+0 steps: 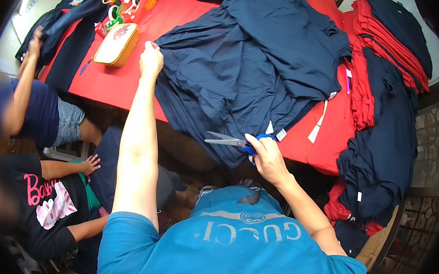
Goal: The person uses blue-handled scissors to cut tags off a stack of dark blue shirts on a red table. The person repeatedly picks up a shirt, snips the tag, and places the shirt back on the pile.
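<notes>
A stack of navy blue garments (255, 68) lies spread over a red-covered table (127, 74). My left hand (151, 61) pinches the stack's far left corner, arm stretched out. My right hand (267, 155) holds blue-handled scissors (229, 142) at the stack's near edge, blades open and pointing left against the fabric. White tags (280, 134) hang from the garments close to the scissors.
A yellow pouch (116, 43), a pen (85, 65) and tape rolls (113, 12) lie at the table's left. Piles of red garments (360, 91) and navy garments (381, 148) fill the right side. Two people sit at the left, one with a hand (35, 42) on dark cloth.
</notes>
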Tool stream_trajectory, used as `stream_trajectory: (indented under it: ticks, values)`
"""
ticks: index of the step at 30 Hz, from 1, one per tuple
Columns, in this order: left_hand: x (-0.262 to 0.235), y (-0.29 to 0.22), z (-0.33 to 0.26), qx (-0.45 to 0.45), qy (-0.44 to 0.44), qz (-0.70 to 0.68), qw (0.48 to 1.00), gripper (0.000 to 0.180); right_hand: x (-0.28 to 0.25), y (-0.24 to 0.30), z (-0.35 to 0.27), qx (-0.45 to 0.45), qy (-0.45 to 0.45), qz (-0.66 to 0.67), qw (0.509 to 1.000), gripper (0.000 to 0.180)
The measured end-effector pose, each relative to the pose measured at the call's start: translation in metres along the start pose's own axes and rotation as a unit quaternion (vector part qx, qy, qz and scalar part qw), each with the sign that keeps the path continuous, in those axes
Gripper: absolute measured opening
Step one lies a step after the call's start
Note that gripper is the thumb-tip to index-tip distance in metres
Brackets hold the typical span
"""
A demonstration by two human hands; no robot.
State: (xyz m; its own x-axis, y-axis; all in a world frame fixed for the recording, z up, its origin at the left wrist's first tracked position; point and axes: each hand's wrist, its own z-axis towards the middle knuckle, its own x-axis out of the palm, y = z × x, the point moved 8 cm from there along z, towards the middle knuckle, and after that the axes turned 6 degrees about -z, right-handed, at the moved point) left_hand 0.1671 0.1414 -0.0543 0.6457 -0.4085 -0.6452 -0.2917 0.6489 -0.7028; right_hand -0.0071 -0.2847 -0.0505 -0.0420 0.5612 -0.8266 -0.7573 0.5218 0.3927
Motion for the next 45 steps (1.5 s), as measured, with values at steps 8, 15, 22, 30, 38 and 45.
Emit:
stream_trajectory:
  ticks: [8,15,22,30,38,45]
  values:
    - [-0.010,-0.020,0.143,-0.156,0.214,-0.528,0.807,0.016,-0.125,-0.123,0.065,0.173,-0.147,0.340,0.913,0.047]
    - [0.015,-0.312,0.024,0.118,0.398,-0.411,0.812,0.099,-0.269,-0.323,0.028,0.299,-0.372,0.062,0.876,0.044]
    - [-0.010,-0.136,-0.153,0.111,0.211,-0.142,0.961,0.030,-0.120,-0.159,-0.016,0.281,-0.063,0.355,0.889,0.049]
    - [0.015,-0.072,-0.338,-0.117,0.255,-0.115,0.953,0.033,0.005,-0.045,0.003,0.289,0.048,0.528,0.797,0.056]
    - [-0.054,-0.014,-0.273,-0.070,0.021,-0.119,0.990,0.018,0.031,-0.063,0.003,0.256,0.045,0.447,0.856,0.057]
    - [-0.103,0.074,-0.191,-0.021,-0.153,0.093,0.984,0.030,-0.002,-0.069,0.074,0.133,0.022,0.056,0.989,0.050]
